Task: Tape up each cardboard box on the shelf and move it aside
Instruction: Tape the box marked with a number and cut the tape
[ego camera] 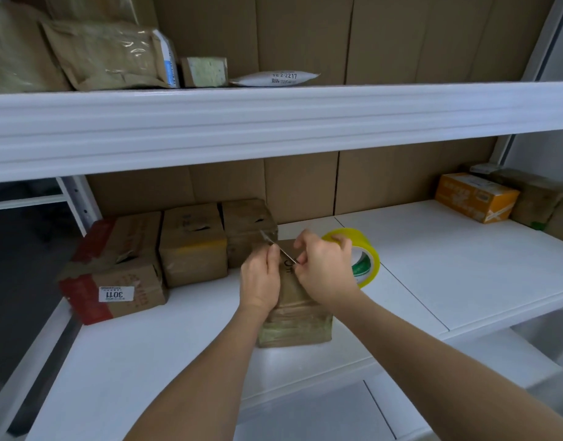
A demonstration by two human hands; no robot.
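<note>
Three taped cardboard boxes are lying in a row at the shelf's point(433, 281) back left: a large one with red bands and a white label point(114, 268), a middle one with a yellow strip point(192, 246), and a smaller one point(246, 230) behind the hands. An orange carton point(476, 197) and a brown parcel point(541, 198) are sitting well apart at the far right. On the upper shelf point(274, 122), brown packets point(108, 55), a small box point(204, 71) and a white pouch point(275, 79) are being stored. Nothing is standing between the person and the work.

The box point(294, 319) being taped is standing at the middle of the white shelf, near its front edge; it is brown, squarish, and its front is glossy with wrinkled clear tape. Both hands are being held over its far top edge. A thin blade point(278, 247) is being pinched by the left hand point(259, 280), slanting toward the right hand. The right hand point(326, 268) is curled, its fingertips pinching something small at the blade's lower end; what it is cannot be told. A yellow tape roll point(366, 259), tilted on edge, is lying just beside the box, partly hidden behind the right hand.
</note>
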